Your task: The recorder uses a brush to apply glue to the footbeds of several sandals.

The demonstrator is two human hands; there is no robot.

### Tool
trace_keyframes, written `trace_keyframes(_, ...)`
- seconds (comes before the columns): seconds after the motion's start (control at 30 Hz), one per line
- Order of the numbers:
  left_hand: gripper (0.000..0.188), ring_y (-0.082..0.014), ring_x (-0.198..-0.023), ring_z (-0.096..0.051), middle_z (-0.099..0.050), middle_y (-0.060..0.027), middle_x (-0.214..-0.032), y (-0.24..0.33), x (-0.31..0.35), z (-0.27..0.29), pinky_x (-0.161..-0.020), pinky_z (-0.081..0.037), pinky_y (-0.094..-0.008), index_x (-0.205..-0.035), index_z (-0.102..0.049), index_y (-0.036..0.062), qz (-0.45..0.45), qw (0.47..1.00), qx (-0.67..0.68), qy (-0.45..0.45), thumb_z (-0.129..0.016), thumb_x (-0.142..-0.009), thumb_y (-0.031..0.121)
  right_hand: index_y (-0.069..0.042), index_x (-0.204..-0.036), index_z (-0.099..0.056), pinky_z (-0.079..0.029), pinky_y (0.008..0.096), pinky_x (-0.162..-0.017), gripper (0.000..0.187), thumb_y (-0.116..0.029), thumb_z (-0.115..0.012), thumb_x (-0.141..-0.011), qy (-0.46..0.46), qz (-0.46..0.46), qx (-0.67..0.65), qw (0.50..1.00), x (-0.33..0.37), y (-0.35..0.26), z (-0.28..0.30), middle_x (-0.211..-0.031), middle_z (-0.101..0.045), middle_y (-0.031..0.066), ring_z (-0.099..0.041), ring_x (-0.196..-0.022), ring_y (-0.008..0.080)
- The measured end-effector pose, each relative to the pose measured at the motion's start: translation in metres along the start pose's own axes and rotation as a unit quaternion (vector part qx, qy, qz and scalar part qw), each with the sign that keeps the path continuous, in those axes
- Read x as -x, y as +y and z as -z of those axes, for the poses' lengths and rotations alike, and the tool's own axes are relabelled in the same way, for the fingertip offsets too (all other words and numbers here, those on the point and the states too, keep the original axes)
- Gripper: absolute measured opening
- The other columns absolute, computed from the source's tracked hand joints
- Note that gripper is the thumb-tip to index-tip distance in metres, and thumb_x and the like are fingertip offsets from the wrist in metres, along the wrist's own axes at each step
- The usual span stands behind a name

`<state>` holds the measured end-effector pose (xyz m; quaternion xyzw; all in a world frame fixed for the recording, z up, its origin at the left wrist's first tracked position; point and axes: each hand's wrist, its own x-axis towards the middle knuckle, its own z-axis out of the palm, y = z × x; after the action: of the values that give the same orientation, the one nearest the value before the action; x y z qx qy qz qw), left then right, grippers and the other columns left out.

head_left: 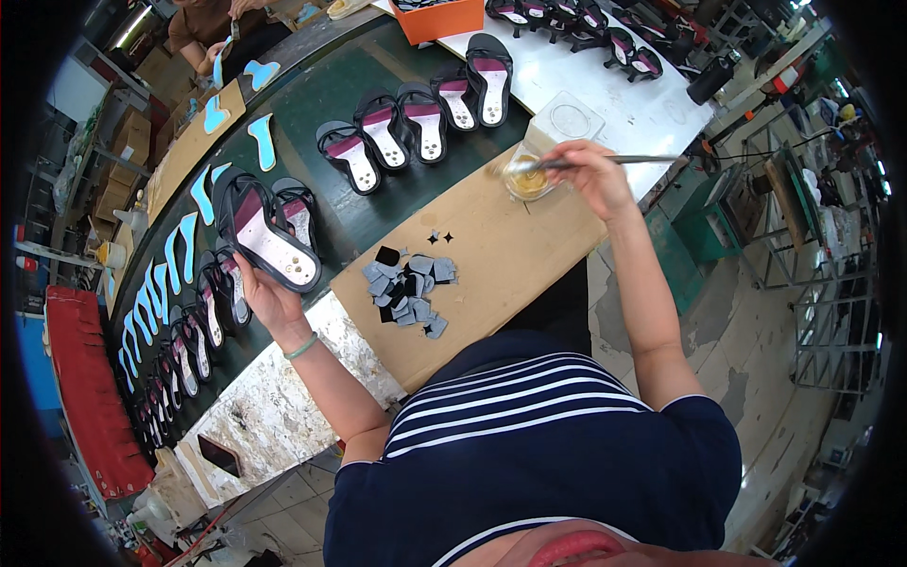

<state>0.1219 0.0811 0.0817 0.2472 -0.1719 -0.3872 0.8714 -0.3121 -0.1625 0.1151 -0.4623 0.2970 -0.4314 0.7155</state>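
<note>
My left hand (272, 300) is closed round the heel end of a black sandal (265, 236) with a white and dark-pink insole. It holds the sandal tilted above the green work surface, among other sandals. Pinched in my right hand (595, 178) is a slim brush (647, 160), its tip end over a small clear container (531, 186) of yellowish liquid. Whether the bristles touch the liquid is too blurred to tell. Between my hands, a loose pile of small grey and black patches (416, 291) lies on a brown cardboard sheet (510, 274).
Several sandals (425, 123) line the curved green surface (453, 175), with light-blue insole pieces (261, 142) along its far side. An orange box (439, 21) and black heeled shoes (576, 19) are on a white table (539, 76). Another person (213, 26) works at the far left. A phone (219, 455) lies near-left.
</note>
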Motion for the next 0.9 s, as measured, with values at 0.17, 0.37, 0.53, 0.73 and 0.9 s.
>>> trace_keyframes(0.17, 0.05, -0.0296, -0.102, -0.066, -0.065, -0.0151, -0.119, -0.007, -0.006, -0.005, -0.091, -0.054, -0.0455, -0.13, -0.053, 0.0038, -0.02, 0.997, -0.068, 0.004, -0.04, -0.103, 0.044, 0.007, -0.101, -0.061, -0.056, 0.0383, -0.07, 0.02, -0.005, -0.053, -0.087, 0.132, -0.034, 0.087, 0.987, 0.042, 0.04, 0.045, -0.091, -0.069, 0.0222, -0.069, -0.077, 0.0288)
trace_keyframes(0.37, 0.056, -0.0243, -0.109, -0.062, -0.06, -0.0091, -0.125, -0.076, -0.01, -0.043, -0.095, -0.05, -0.0367, -0.137, -0.047, 0.0082, -0.064, 0.977, -0.178, 0.094, -0.032, -0.104, 0.05, 0.004, -0.101, -0.061, -0.055, 0.038, -0.069, 0.021, -0.01, -0.052, -0.088, -0.053, -0.084, -0.194, 0.976, 0.054, 0.013, -0.018, -0.1, -0.066, 0.025, -0.068, -0.079, 0.0295)
trace_keyframes(0.53, 0.062, -0.0209, -0.118, -0.055, -0.055, -0.0096, -0.131, -0.124, -0.006, -0.09, -0.1, -0.045, -0.0349, -0.144, -0.037, 0.008, -0.065, 0.989, -0.118, 0.053, -0.023, -0.104, 0.054, 0.008, -0.099, -0.064, -0.057, 0.0376, -0.073, 0.022, -0.009, -0.054, -0.089, -0.218, 0.086, -0.125, 0.964, 0.023, -0.041, -0.1, -0.112, -0.06, 0.0234, -0.068, -0.083, 0.0289)
trace_keyframes(0.73, 0.058, -0.0148, -0.105, -0.058, -0.057, -0.0041, -0.12, -0.133, 0.008, -0.117, -0.089, -0.05, -0.03, -0.135, -0.042, 0.0124, -0.036, 0.993, -0.114, 0.019, -0.021, -0.103, 0.057, 0.005, -0.096, -0.07, -0.052, 0.0255, -0.069, 0.012, 0.004, -0.064, -0.085, -0.158, 0.263, 0.192, 0.932, -0.011, 0.003, -0.166, -0.095, -0.065, 0.01, -0.066, -0.08, 0.0143)
trace_keyframes(0.9, 0.057, -0.0176, -0.101, -0.06, -0.059, -0.0059, -0.113, -0.146, 0.014, -0.125, -0.089, -0.051, -0.0336, -0.128, -0.046, 0.0109, -0.061, 0.993, -0.103, 0.024, -0.02, -0.104, 0.055, 0.005, -0.095, -0.07, -0.05, 0.0245, -0.064, 0.013, 0.002, -0.065, -0.083, -0.146, 0.281, 0.249, 0.915, -0.026, 0.044, -0.175, -0.09, -0.068, 0.0099, -0.065, -0.074, 0.0127)
